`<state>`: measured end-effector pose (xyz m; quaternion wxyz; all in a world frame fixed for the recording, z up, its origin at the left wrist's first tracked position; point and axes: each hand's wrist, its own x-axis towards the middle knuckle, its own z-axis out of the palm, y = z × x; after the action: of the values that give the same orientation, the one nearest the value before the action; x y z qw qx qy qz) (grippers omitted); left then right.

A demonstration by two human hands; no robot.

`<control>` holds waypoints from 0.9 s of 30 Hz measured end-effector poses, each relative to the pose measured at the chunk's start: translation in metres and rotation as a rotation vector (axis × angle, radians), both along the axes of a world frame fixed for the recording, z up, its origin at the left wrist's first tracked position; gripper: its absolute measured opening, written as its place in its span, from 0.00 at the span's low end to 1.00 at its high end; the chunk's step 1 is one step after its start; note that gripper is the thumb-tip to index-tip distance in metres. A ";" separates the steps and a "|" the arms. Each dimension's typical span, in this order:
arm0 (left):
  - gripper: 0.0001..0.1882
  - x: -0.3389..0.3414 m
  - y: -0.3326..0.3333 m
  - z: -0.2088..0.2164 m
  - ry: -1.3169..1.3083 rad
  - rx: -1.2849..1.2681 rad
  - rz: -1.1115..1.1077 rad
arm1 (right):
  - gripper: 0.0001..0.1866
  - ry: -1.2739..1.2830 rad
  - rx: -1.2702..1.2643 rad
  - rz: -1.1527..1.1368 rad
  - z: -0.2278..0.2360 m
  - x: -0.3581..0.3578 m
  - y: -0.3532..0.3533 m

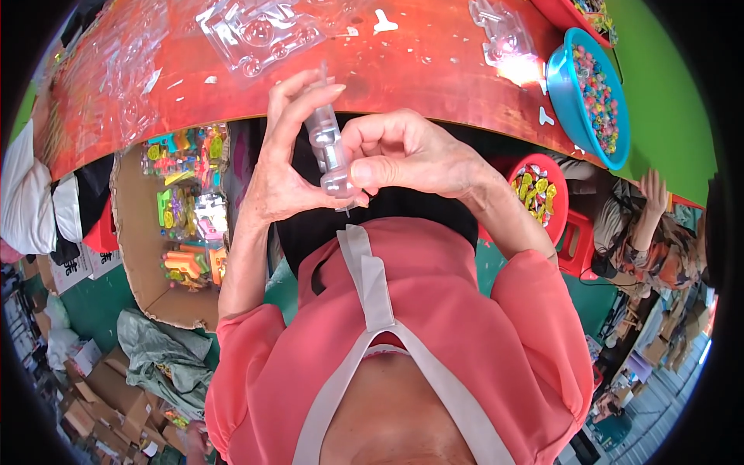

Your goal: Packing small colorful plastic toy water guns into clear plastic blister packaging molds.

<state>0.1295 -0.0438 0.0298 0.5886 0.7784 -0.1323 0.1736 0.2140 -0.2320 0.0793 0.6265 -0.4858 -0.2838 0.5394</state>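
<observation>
A clear moulded plastic blister shell [328, 143] is held upright and nearly edge-on in front of me, by the near edge of the red table [434, 85]. My left hand [285, 159] spans its long side, fingers at the top end and thumb by the bottom end. With bent fingers and thumb, my right hand [415, 151] pinches the shell's lower right edge. Whether anything is inside the shell cannot be made out. On the table beyond my hands lies another clear blister shell [260, 35].
Another clear blister tray [502, 35] and white paper scraps lie on the table. A blue basin [559, 85] holds small colourful balls. Below right, a red basin [559, 203] holds yellow packets. At left a cardboard box [139, 271] contains bright toys. A person's hand [653, 190] shows at right.
</observation>
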 end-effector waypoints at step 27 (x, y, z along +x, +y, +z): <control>0.46 -0.008 0.012 0.023 0.135 0.139 0.050 | 0.19 -0.206 -0.185 -0.002 0.007 0.002 0.009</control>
<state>0.1211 -0.0313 0.0531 0.5361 0.8304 -0.0845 0.1260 0.2161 -0.2235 0.0865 0.5471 -0.5945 -0.2954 0.5098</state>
